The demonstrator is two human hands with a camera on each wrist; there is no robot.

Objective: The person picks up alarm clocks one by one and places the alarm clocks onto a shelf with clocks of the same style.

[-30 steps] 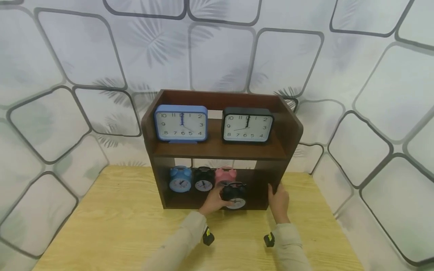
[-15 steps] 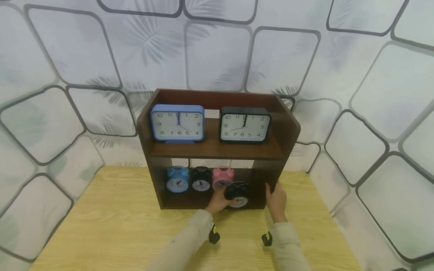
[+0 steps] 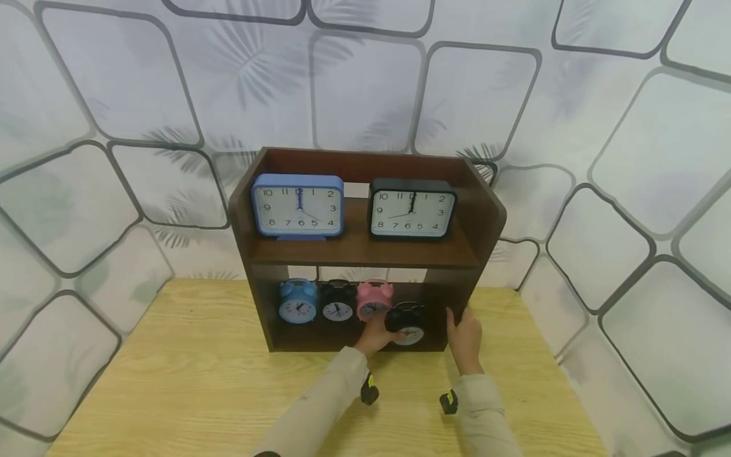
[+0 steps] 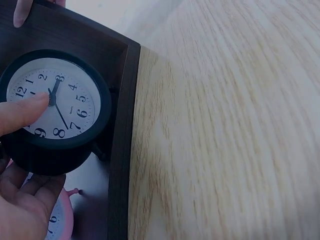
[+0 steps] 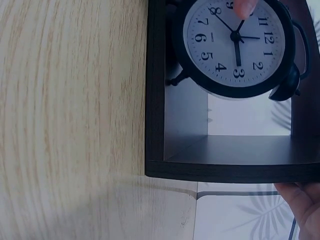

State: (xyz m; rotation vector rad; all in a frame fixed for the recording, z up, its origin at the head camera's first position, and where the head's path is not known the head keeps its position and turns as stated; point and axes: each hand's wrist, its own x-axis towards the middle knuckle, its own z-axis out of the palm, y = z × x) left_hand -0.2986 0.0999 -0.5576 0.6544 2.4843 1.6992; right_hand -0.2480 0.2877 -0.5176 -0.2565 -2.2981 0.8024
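Observation:
My left hand grips a black twin-bell alarm clock at the front of the small brown shelf's lower compartment. The thumb lies across the white clock face, and the other fingers curl under its side in the left wrist view. Behind that hand stands a pink alarm clock, partly hidden. A second black alarm clock and a blue one line up to its left. At the right side panel, my right hand grips the edge, a fingertip inside and other fingers outside.
On the upper shelf stand a blue rectangular clock and a black rectangular clock. The shelf stands on a light wooden table, with patterned walls behind and at the sides. Between the held clock and the right panel lies a gap.
My left hand has moved right and slightly inward with the black alarm clock, uncovering more of the pink one. My right hand keeps its hold on the side panel. The head view has shifted slightly.

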